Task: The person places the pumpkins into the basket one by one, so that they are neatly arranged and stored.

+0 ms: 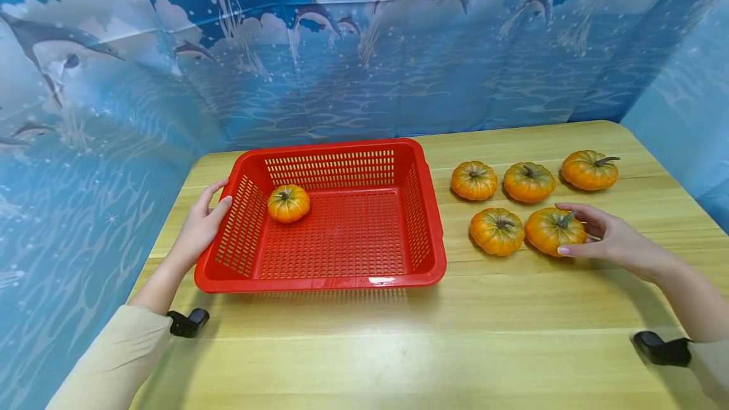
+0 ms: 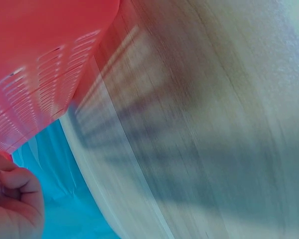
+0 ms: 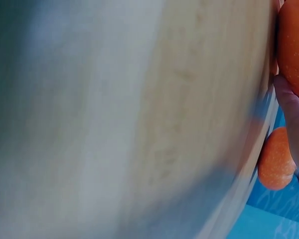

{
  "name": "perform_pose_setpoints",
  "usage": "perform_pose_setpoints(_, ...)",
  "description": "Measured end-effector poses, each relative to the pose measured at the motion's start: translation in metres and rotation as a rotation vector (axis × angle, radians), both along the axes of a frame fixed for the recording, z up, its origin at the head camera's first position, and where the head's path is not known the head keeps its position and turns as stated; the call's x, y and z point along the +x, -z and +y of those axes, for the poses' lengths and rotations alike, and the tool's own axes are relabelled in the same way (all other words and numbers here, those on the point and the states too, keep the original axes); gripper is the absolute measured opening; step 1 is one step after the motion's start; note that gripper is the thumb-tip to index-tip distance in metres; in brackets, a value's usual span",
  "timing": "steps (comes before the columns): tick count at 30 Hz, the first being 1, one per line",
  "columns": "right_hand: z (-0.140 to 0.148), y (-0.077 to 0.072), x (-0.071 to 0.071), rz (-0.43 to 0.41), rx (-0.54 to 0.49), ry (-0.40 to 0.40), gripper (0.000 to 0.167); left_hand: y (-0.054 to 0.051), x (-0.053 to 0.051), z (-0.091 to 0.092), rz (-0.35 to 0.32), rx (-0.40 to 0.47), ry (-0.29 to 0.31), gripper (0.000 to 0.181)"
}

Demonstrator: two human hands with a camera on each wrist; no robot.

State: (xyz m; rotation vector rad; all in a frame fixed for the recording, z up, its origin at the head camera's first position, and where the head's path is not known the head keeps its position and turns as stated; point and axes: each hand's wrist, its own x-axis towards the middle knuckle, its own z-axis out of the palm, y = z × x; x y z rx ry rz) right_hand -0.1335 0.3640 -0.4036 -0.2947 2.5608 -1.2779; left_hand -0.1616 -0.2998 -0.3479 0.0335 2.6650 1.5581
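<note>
A red slotted basket (image 1: 342,284) stands left of centre on the table, with one small orange pumpkin (image 1: 288,204) inside near its left wall. The left hand (image 1: 200,226) grips the basket's left rim; the left wrist view shows its curled fingers beside the red wall (image 2: 45,64). Right of the basket, the right hand (image 1: 617,242) has its thumb and fingers round the right side of a front-row pumpkin (image 1: 554,231), which rests on the table. In the right wrist view the fingers touch that pumpkin (image 3: 295,47).
Beside the held pumpkin lies another pumpkin (image 1: 497,231). Behind stand three more: one at left (image 1: 474,180), one in the middle (image 1: 529,182), one at right (image 1: 589,170). A blue dolphin-print cloth (image 1: 364,81) hangs behind and beside the wooden table (image 1: 398,347).
</note>
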Motion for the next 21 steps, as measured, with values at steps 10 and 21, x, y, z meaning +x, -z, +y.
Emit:
perform_pose_setpoints(10,0.0,-0.012,-0.005,-0.014,0.028,-0.013,0.074,0.004,-0.001,-0.001,-0.013,0.027,0.008,0.057)
perform_pose_setpoints(21,-0.014,-0.053,-0.025,-0.054,0.005,-0.052,0.075,0.001,-0.001,-0.002,-0.02,0.023,0.002,0.057)
